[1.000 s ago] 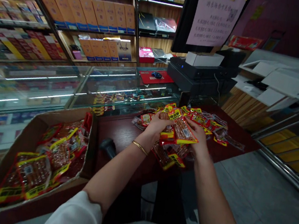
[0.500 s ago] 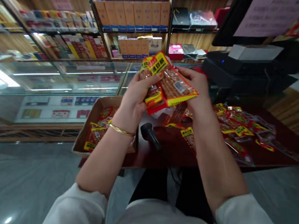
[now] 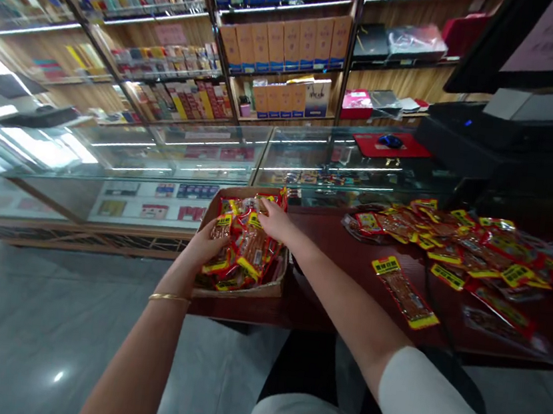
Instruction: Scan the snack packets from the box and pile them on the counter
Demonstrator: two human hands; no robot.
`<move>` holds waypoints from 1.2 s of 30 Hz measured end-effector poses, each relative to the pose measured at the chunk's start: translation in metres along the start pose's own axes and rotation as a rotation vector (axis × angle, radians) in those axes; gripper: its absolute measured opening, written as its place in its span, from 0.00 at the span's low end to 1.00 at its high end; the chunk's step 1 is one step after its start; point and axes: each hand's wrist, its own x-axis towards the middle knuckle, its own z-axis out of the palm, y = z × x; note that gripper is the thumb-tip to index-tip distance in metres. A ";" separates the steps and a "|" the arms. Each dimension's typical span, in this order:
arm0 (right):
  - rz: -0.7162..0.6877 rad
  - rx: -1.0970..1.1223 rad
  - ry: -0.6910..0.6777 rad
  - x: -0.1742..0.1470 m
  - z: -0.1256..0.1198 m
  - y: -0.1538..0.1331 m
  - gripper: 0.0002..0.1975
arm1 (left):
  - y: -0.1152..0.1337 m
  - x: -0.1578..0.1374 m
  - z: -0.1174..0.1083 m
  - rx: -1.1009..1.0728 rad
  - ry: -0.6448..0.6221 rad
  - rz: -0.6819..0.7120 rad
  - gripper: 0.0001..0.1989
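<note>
An open cardboard box (image 3: pixel 238 294) at the table's left end holds several red-and-yellow snack packets (image 3: pixel 254 248) with brown sticks showing through clear film. My left hand (image 3: pixel 204 245), a gold bangle on its wrist, reaches in from the left side, thumb and fingers curled round packets. From the right comes my right hand (image 3: pixel 275 221), its fingers closed at the top edge of the packets near the box's back. The fingertips of both hands are partly hidden among the wrappers.
A single packet (image 3: pixel 404 293) lies right of the box on the dark red table (image 3: pixel 331 254). Behind it is a spread heap of packets (image 3: pixel 478 245). A glass display counter (image 3: pixel 203 151) runs behind, with a mouse (image 3: pixel 390 140) on a red mat and a monitor (image 3: pixel 498 46) at right.
Both hands have moved down and left, carrying packets from above the table into the box. The view has swung to the right, showing more of the heap.
</note>
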 end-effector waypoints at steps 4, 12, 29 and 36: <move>-0.097 -0.049 0.024 -0.006 -0.015 -0.022 0.21 | 0.031 -0.015 -0.016 0.584 0.134 0.281 0.24; -0.162 -0.245 0.276 -0.060 -0.126 0.022 0.22 | 0.106 -0.086 0.111 0.235 0.156 0.814 0.14; 0.416 -0.990 0.300 -0.124 -0.387 0.198 0.46 | 0.135 0.029 0.439 1.010 -0.263 0.963 0.18; 0.345 -0.990 0.184 -0.131 -0.381 0.185 0.41 | 0.143 0.025 0.438 1.048 -0.255 1.004 0.15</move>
